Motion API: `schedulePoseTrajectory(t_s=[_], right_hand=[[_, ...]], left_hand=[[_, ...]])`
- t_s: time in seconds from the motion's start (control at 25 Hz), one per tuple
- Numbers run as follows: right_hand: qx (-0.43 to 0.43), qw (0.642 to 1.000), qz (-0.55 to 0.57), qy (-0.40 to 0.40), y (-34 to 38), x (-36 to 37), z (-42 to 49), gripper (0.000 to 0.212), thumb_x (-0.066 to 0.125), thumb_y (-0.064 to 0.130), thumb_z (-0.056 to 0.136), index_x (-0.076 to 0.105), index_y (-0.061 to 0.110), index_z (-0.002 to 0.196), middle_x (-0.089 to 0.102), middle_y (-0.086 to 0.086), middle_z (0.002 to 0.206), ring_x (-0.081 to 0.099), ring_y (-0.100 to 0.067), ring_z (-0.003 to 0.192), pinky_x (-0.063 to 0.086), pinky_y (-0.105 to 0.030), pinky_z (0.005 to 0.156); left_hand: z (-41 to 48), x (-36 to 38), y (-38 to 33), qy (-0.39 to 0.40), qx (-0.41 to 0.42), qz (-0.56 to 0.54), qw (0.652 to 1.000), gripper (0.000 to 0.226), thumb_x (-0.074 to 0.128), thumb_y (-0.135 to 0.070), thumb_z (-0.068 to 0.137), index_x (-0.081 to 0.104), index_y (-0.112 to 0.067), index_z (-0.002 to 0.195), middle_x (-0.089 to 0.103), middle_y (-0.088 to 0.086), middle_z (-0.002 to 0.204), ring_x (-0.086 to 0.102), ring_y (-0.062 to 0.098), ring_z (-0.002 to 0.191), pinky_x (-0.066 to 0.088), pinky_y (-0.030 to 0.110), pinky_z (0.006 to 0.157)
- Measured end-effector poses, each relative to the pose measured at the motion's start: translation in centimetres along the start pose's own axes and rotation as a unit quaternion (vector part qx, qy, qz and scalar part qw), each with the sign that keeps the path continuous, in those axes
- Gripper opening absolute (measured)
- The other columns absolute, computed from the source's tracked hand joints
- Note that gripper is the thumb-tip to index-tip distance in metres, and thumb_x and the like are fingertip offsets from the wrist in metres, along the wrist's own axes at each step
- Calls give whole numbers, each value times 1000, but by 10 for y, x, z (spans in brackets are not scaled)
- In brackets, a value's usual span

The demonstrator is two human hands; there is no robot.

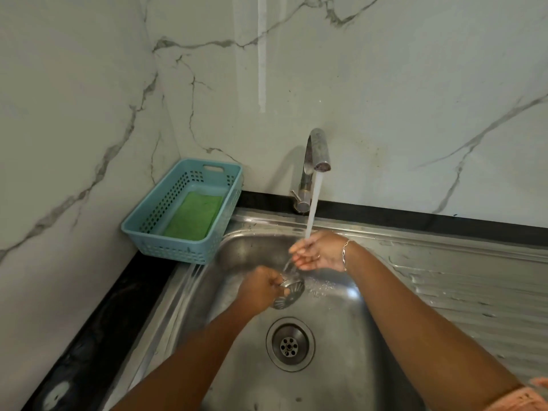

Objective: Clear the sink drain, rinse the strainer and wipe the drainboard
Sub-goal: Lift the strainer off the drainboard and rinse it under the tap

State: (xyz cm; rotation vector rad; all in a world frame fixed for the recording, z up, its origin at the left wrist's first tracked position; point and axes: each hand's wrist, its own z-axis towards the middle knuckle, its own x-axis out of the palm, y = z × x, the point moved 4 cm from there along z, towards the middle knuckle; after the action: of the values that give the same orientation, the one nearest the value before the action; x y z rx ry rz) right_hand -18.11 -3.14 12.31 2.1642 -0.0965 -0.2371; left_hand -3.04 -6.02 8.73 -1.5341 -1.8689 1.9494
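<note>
My left hand (260,289) grips the round metal strainer (290,293) by its left rim, holding it tilted above the steel sink basin (335,366). My right hand (318,254) is under the running water from the tap (318,149), fingers stretched out loosely just above the strainer; water runs off them onto it. The open drain (290,344) lies below, with no strainer in it. The ribbed drainboard (474,289) stretches to the right of the basin.
A light blue plastic basket (148,235) stands in the left corner with a green cloth (194,216) inside. Marble-patterned walls rise behind and to the left. A black counter edge (98,336) runs along the sink's left side.
</note>
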Motion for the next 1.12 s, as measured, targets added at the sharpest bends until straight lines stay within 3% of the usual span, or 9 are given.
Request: schedulePoseTrajectory(t_s=[0.08,0.2,0.32,0.48,0.56,0.68,0.84,0.96,1.12], right_hand=[[7,999,-13,43,0,6,-5,28,41,-11,90,54,-12,114,64,-14,88,64,-21,82,56,-24,72],[9,999,-49,-18,22,-6,-6,23,46,-9,89,56,-14,109,63,-26,108,64,-33,103,53,-33,82],[11,996,-90,-22,34,-13,-12,14,47,-11,87,59,-13,93,62,-30,108,64,-34,101,52,-35,83],[22,993,-114,-34,34,-18,-13,12,46,-13,87,57,-10,88,60,-31,114,62,-40,104,53,-39,83],[29,995,-88,-23,31,-20,-11,14,42,-14,89,55,-10,94,60,-28,105,65,-38,91,55,-37,75],[32,996,-76,-32,29,-23,-9,17,43,-14,88,56,-7,83,60,-22,86,62,-27,69,56,-31,58],[34,994,-99,-36,27,-21,-10,15,44,-13,89,59,-10,91,60,-28,105,66,-33,89,54,-34,77],[26,996,-62,-59,27,-19,-11,22,44,-15,88,53,0,75,57,-28,110,64,-35,99,50,-40,85],[26,996,-66,-63,23,-16,-8,21,43,-14,88,56,-8,103,56,-30,119,60,-35,110,51,-40,86]], left_hand=[[12,0,-4,13,-13,7,1000,11,65,-7,79,67,4,83,64,16,74,48,10,59,36,13,55],[30,-7,-11,5,-21,-15,1000,9,67,-5,77,63,-2,70,55,9,64,49,19,64,38,23,60],[46,-12,-20,3,-29,-71,997,16,68,-3,76,62,-5,62,54,7,60,52,8,52,41,20,58],[53,-3,-35,25,-54,-120,991,11,64,-8,81,65,0,73,56,3,62,51,11,57,39,19,52],[53,3,-39,44,-78,-141,986,13,60,-9,84,62,-5,72,57,4,67,52,13,61,41,23,54],[52,7,-42,67,-128,-185,972,15,59,-9,85,61,1,97,60,5,78,57,19,72,47,29,63],[52,4,-39,68,-174,-233,954,12,56,-7,87,61,-2,96,62,9,84,59,22,78,49,33,71],[52,1,-32,69,-185,-263,944,16,54,-9,89,60,0,100,63,10,85,60,21,76,50,32,69],[45,0,-15,69,-212,-311,924,11,53,-10,90,60,-2,94,62,10,84,58,21,78,49,34,75]])
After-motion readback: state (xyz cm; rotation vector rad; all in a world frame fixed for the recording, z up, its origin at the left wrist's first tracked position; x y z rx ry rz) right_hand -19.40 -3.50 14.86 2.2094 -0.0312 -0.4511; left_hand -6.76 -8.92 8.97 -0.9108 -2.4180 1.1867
